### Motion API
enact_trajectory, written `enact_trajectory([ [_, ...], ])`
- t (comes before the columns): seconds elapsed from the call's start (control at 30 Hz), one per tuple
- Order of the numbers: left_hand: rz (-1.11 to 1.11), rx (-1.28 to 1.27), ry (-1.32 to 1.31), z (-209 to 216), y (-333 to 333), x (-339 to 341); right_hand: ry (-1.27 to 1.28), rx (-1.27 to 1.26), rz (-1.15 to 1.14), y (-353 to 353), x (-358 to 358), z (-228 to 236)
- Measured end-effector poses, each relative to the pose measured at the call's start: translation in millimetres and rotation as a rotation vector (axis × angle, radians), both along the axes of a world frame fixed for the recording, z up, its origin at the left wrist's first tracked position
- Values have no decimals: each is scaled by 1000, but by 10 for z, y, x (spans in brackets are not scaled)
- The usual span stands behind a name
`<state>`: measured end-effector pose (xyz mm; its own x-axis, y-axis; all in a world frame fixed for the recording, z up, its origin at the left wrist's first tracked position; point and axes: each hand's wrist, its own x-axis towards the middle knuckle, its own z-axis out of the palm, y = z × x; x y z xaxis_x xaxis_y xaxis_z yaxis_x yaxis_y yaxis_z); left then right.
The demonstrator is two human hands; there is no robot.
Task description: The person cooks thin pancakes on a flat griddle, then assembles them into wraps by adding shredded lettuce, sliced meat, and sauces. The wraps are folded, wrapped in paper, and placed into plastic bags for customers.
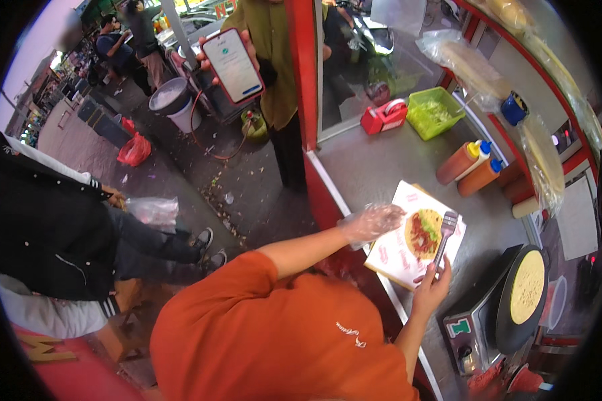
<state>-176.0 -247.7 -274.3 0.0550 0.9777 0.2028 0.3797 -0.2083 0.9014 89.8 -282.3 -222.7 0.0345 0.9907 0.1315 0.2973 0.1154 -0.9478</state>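
Observation:
A round flatbread [415, 246] topped with reddish-brown filling and shredded greens lies on printed white paper [394, 257] over a board on the metal counter. My left hand [379, 222], in a clear plastic glove, reaches over the paper's left edge beside the flatbread, its fingers stretched out and holding nothing. Bare, my right hand [435, 284] grips the handle of a grey serving tool [449, 224] at the paper's lower right. The tool's slotted head is over the flatbread's right edge; whether they touch I cannot tell.
Another flatbread [528, 287] sits on a round black griddle [508, 321] at right. Sauce bottles [458, 162], a green basket [418, 123] of shredded greens and a red tape dispenser [384, 117] stand farther back. Across the counter's left side, someone holds up a phone [233, 65].

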Motion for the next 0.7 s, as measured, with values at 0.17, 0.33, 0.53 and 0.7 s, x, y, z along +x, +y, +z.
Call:
enact_trajectory([
  [0.17, 22, -191, -369, 399, -284, -435, 139, -109, -179, -149, -11, -166],
  [0.33, 41, -247, -54, 434, -403, -681, -5, -87, -122, -313, 291, 164],
  [0.53, -54, -69, 145, 429, -147, -404, 155, -89, -287, -547, 936, 809],
  [0.7, -164, 143, 206, 406, -131, 446, 153, -119, -141, -605, 1087, 697],
])
